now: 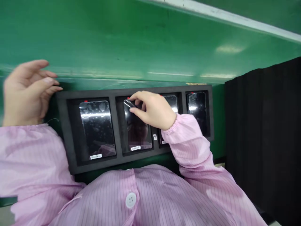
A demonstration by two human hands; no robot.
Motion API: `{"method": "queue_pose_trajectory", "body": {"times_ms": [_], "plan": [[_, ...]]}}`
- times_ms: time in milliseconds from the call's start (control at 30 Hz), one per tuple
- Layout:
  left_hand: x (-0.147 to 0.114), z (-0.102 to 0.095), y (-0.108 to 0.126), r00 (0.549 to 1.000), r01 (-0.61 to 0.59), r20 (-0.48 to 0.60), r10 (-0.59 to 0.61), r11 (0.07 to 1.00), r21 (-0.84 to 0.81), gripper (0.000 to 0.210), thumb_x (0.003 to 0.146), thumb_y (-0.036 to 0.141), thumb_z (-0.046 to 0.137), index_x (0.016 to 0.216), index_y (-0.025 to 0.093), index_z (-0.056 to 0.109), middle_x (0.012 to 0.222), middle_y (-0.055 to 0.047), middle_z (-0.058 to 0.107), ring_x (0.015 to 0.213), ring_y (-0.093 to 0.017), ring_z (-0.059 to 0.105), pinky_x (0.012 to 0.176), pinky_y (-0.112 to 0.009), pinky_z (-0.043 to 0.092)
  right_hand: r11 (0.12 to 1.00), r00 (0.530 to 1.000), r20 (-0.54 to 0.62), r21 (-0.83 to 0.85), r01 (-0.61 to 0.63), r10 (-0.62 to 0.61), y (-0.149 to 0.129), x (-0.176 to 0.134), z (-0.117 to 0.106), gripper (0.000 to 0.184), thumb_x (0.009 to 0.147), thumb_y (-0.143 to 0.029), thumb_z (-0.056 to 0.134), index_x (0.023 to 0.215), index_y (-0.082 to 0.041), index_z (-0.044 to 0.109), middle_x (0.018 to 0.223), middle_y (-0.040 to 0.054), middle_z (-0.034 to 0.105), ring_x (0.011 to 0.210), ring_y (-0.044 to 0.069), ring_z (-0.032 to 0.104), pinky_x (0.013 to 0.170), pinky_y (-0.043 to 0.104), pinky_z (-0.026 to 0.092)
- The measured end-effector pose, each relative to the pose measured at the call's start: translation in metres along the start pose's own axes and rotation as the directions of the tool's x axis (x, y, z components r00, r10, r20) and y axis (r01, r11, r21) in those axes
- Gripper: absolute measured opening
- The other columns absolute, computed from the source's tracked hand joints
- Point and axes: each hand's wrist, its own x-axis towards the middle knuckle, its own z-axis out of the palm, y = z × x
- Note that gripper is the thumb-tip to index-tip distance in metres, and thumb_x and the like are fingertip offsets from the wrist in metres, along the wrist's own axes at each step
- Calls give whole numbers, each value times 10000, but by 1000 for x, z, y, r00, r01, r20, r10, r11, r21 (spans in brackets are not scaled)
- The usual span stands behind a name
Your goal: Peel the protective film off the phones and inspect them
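Observation:
A black foam tray [118,131] has several compartments in a row, each with a dark glossy display panel. My right hand [155,110] is over the second compartment from the left, thumb and fingers pinching a clear film [129,104]. The film's top left corner is lifted and curled off the second panel [138,133], which bears a white label at its bottom. Part of the third panel [172,103] is hidden under this hand and sleeve. My left hand [27,94] is held beside the tray's left end, fingers apart, holding nothing. Nearest to it is the leftmost panel [97,131], with whitish marks on its surface.
At the tray's right end lies the fourth panel [197,113]. A tall black block-like stack [262,138] stands to the right. The green work surface [117,47] stretches behind the tray, crossed by a pale strip [211,12] at the upper right.

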Motion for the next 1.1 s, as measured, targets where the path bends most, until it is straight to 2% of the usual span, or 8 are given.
{"method": "queue_pose_trajectory", "body": {"times_ms": [133, 333, 500, 700, 867, 967, 1033, 1100], "plan": [[-3, 9, 3, 998, -56, 37, 53, 994, 90, 406, 743, 218, 791, 1140, 254, 711, 917, 38, 696, 759, -68, 615, 736, -172, 537, 979, 996, 77, -194, 56, -41, -3, 2, 11, 352, 885, -119, 637, 1235, -99, 610, 972, 67, 681, 915, 193, 599, 856, 324, 448], [-12, 13, 5, 987, -105, 152, 54, 931, 351, 480, 805, 404, 700, 1228, 189, 630, 1072, -42, 701, 1009, -196, 640, 1017, -377, 499, 951, 999, 45, -310, 6, 9, -10, 0, 16, 331, 912, -240, 658, 1202, -85, 622, 989, 121, 690, 970, 242, 596, 903, 361, 455], [-50, 39, 39, 952, -281, 264, 156, 788, 547, 549, 850, 451, 588, 1295, 130, 591, 1273, -140, 631, 1215, -319, 559, 1137, -562, 360, 931, 994, -104, -364, -13, -27, -10, 5, 20, 433, 828, -457, 743, 1014, -72, 676, 1043, 193, 637, 1069, 334, 546, 930, 445, 462], [-109, 83, 54, 871, -459, 442, 216, 678, 574, 498, 891, 441, 519, 1309, 180, 592, 1346, -122, 601, 1308, -295, 508, 1170, -515, 361, 960, 964, -198, -252, 126, -178, 0, 5, 9, 329, 750, -351, 826, 908, -121, 650, 995, 138, 644, 1009, 289, 578, 927, 432, 485], [-145, 106, 39, 880, -275, 476, 6, 822, 499, 758, 882, 462, 527, 1526, 136, 292, 1551, -187, 402, 1377, -307, 482, 1164, -504, 390, 949, 924, -222, -39, 311, -312, 4, -10, -16, 145, 859, -280, 705, 941, -181, 638, 857, 15, 695, 777, 153, 658, 757, 283, 527], [-153, 114, 39, 875, -148, 478, -78, 896, 418, 787, 849, 429, 575, 1526, 145, 293, 1514, -185, 458, 1365, -304, 498, 1173, -497, 376, 920, 880, -311, 45, 390, -358, 0, -20, -32, 219, 904, -298, 638, 1092, -187, 656, 957, 36, 710, 865, 145, 678, 803, 271, 535], [-154, 118, 44, 841, -110, 536, -79, 944, 312, 742, 816, 365, 623, 1490, 184, 372, 1456, -146, 535, 1307, -287, 551, 1137, -467, 422, 904, 817, -467, 79, 419, -338, -4, -25, -42, 224, 929, -299, 595, 1103, -190, 686, 970, 50, 702, 892, 151, 670, 822, 285, 532], [-155, 121, 52, 801, -47, 595, -59, 986, 162, 664, 768, 320, 677, 1392, 178, 499, 1349, -124, 625, 1192, -271, 622, 1040, -417, 503, 891, 716, -642, 109, 440, -275, -5, -29, -49, 205, 924, -296, 601, 1060, -203, 724, 923, 44, 701, 851, 152, 664, 784, 288, 531]]}}
